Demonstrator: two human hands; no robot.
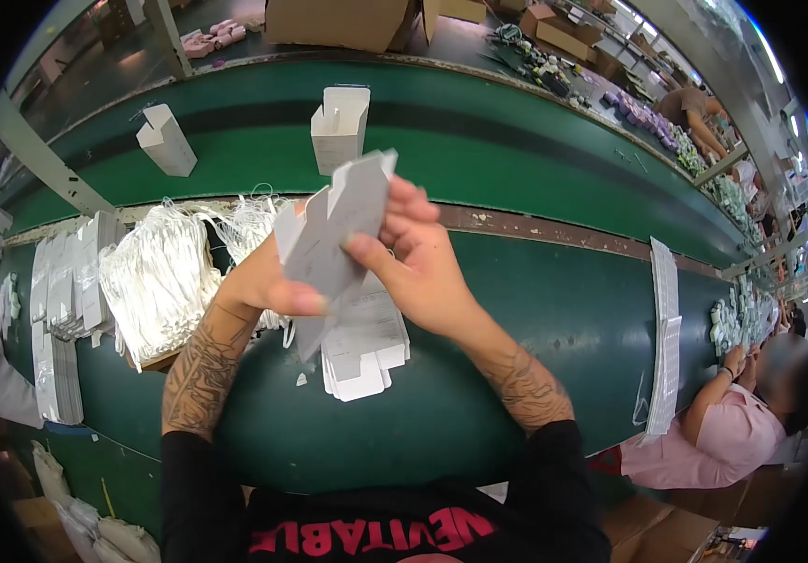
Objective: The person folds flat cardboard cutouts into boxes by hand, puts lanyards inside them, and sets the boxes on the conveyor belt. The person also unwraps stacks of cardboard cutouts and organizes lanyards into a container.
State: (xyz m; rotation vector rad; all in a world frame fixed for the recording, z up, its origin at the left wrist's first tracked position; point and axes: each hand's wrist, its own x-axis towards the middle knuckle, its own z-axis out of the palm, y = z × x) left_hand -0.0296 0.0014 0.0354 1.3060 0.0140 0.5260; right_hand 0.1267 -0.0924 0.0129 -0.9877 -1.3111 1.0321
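Observation:
Between my two hands, above the green bench, is a white folding carton [334,220], tilted, with its end flaps sticking up. My left hand [277,281] is closed on its left side, thumb along the lower edge. On the right side, my right hand [418,267] grips it, thumb on the front face and fingers partly behind, slightly blurred. Directly below lies a stack of flat white cartons [364,352]. Left of my left hand is a large heap of bundled white cables [162,281].
Two erected white cartons, one on the left [167,141] and one in the middle [340,131], stand on the green belt [479,141]. Stacks of flattened cartons [59,366] lie at the left. White printed sheets [665,338] lie at the right, near a person in pink [732,422].

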